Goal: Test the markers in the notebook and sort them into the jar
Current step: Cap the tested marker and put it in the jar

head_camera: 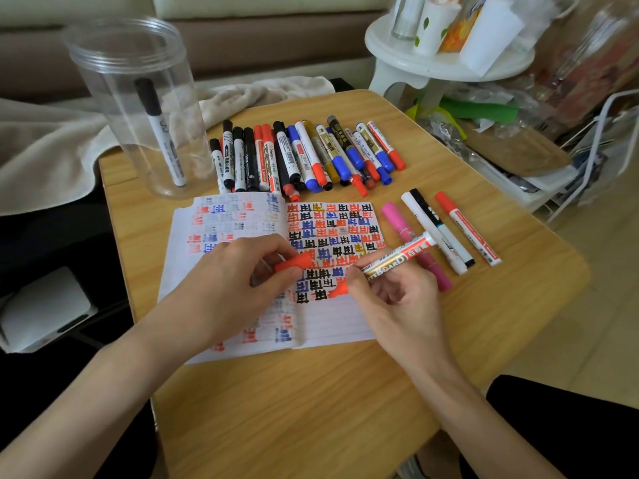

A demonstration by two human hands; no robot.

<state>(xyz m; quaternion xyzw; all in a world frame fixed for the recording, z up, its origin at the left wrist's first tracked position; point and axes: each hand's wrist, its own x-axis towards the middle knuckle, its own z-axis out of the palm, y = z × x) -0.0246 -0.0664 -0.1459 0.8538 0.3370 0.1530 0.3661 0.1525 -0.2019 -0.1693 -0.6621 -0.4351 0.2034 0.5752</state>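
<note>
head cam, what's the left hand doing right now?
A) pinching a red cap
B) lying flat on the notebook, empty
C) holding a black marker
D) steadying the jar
A: the left hand pinches a red cap over the notebook, while the right hand holds the uncapped red marker, tip down at the page.
</note>
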